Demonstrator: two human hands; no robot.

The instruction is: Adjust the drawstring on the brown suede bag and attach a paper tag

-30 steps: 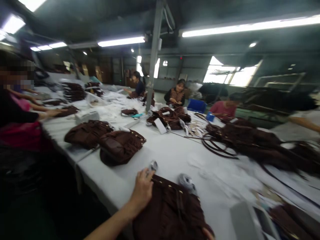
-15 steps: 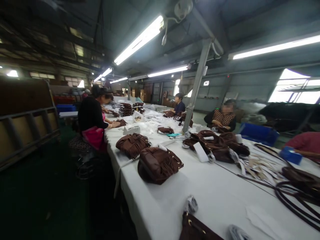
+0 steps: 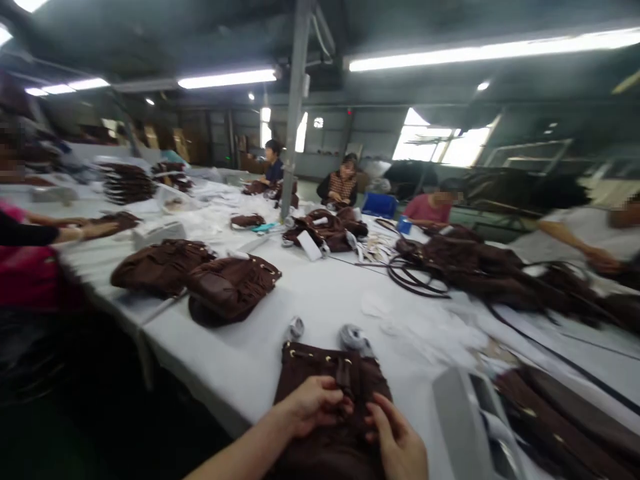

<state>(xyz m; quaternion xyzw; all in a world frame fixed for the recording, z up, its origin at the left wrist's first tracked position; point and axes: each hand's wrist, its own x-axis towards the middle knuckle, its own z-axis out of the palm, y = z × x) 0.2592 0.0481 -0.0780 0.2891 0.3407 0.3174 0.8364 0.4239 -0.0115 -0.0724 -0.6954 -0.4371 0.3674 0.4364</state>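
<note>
A dark brown fringed bag (image 3: 320, 363) lies flat on the white table (image 3: 330, 300) right in front of me. My left hand (image 3: 313, 403) pinches the fabric near the bag's middle strap. My right hand (image 3: 397, 440) rests beside it on the bag, fingers curled into the fabric. Two wrapped grey metal fittings (image 3: 354, 337) stick out at the bag's top edge.
Two finished brown bags (image 3: 230, 287) lie to the left, more bags and loose straps (image 3: 480, 273) to the right. A grey box (image 3: 463, 420) sits at my right. Several other people work around the table; a pillar (image 3: 293, 113) stands mid-table.
The view swung left and up toward the aisle, then came back down. Both my hands now grip the middle of the bag; earlier my left hand was at its top corner.
</note>
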